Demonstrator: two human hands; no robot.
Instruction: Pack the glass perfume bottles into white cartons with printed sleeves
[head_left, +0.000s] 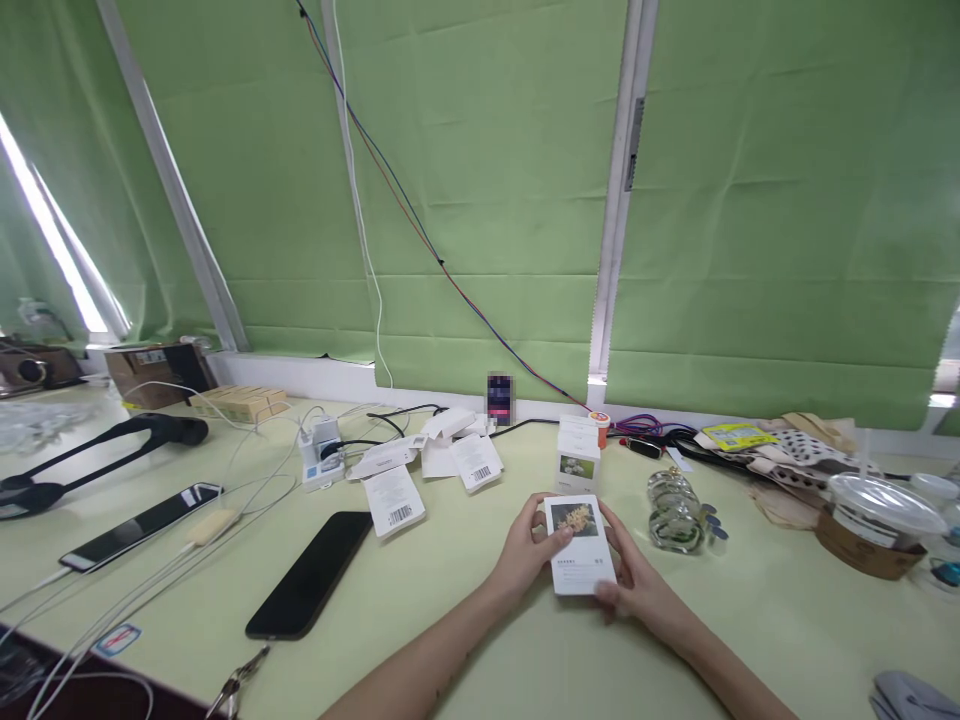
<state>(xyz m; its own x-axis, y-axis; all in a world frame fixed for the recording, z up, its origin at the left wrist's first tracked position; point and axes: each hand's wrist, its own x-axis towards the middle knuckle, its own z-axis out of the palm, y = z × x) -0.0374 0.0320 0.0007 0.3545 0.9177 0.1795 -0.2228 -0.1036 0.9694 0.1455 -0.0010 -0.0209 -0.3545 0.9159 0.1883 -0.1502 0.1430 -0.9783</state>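
gripping one flower card (579,568) at five o'clock in our view, our left hand (526,556) and right hand (639,584) close their fingers on its edges, some fingertips hidden behind. at its twelve, one white box (578,450) shows partly; at three, one lidded tub's (885,508) contents escape us; at nine lie two phones (309,575).
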